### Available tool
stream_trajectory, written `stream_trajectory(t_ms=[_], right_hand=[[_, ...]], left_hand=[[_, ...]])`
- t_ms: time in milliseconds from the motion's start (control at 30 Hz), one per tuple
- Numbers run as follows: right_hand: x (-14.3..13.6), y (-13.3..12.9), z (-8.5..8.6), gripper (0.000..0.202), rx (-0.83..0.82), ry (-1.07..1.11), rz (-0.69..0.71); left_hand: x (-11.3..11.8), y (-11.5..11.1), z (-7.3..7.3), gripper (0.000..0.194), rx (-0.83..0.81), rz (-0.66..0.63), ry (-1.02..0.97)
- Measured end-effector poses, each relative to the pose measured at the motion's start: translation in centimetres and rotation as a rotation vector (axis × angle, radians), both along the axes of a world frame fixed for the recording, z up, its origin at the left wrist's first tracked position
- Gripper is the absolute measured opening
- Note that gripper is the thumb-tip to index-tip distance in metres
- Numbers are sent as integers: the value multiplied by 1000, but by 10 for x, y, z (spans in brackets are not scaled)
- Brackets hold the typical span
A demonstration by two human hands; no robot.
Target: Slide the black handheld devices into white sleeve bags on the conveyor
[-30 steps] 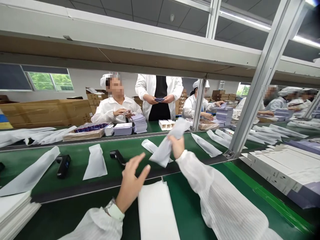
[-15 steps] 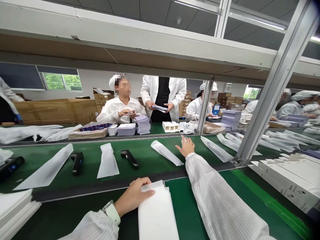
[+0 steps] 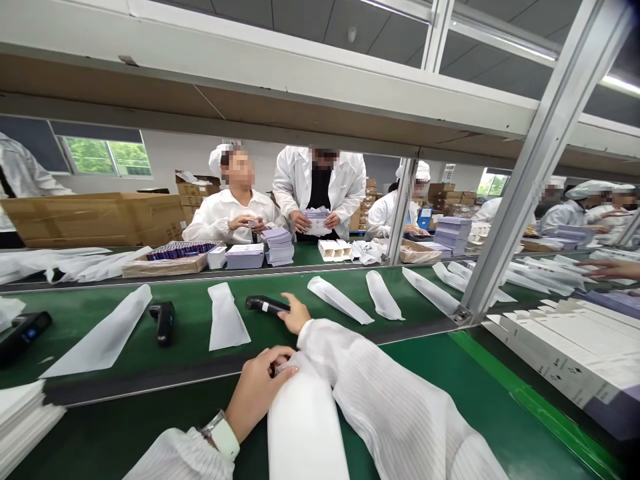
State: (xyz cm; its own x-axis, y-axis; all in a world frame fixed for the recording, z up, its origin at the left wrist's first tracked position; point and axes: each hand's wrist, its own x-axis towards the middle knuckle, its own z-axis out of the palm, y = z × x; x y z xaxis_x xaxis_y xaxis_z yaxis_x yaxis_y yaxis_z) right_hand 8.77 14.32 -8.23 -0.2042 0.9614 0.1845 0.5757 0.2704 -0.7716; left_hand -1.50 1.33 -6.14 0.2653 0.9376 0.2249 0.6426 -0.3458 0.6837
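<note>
My left hand (image 3: pixel 260 390) is closed on the top end of a white pouch (image 3: pixel 306 427), thumb over it and fingers curled at its upper edge. The pouch lies lengthwise in front of me; whether several are stacked there I cannot tell. Reaching across it, my right hand (image 3: pixel 297 315) has its fingers on the near end of a black handheld device (image 3: pixel 265 305) with a small white label. Flat white pouches rest on the green belt (image 3: pixel 195 360) on both sides, one (image 3: pixel 227 317) left of the device and another (image 3: pixel 384 295) to its right.
Another black device (image 3: pixel 163 323) and one with a blue display (image 3: pixel 25 333) lie further left. A white stack (image 3: pixel 30 427) sits at lower left, printed white boxes (image 3: pixel 565 353) at right. A metal post (image 3: pixel 530 160) rises at right. Co-workers in white stand and sit opposite.
My right hand has moved left from the belt to the black device, which has turned. A white pouch now lies where that hand was. The left hand keeps hold of the pouch.
</note>
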Motion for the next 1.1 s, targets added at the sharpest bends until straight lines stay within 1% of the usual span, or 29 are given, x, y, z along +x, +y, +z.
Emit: stream_trajectory(t_ms=[67, 100, 133, 200, 233, 267, 300, 400, 533, 600, 700, 800, 933, 1100], right_hand=[[18, 2, 10, 52, -46, 91, 24], [27, -1, 16, 54, -74, 178, 72], [35, -5, 23, 58, -108, 300, 144], [49, -18, 38, 69, -192, 612, 295], [55, -25, 45, 76, -232, 759, 348], [59, -32, 52, 81, -259, 865, 372], [62, -39, 57, 84, -269, 917, 369], [65, -51, 65, 89, -258, 925, 366], [66, -55, 64, 95, -231, 881, 407], [67, -56, 63, 96, -217, 874, 413], [69, -59, 63, 98, -202, 874, 423], [69, -62, 67, 102, -195, 879, 401], [69, -68, 74, 103, -197, 891, 370], [66, -73, 73, 99, -212, 840, 428]], left_hand=[[0, -1, 1, 16, 46, 18, 27], [1, -2, 1, 15, 78, 2, 40], [1, -2, 1, 15, 116, -23, 49], [1, -2, 0, 17, 182, -63, 59], [1, -2, -1, 17, 207, -76, 63], [1, -1, -2, 18, 227, -85, 71], [1, -1, -3, 19, 242, -90, 81], [0, 0, -5, 19, 253, -113, 114], [-1, -1, -5, 17, 213, -66, 128], [-1, -2, -6, 17, 224, -45, 127], [-2, -2, -8, 18, 279, -106, 169], [-2, -2, -9, 19, 344, -166, 214], [-1, -1, -7, 19, 383, -143, 249], [-2, -1, -6, 23, 408, -149, 237]])
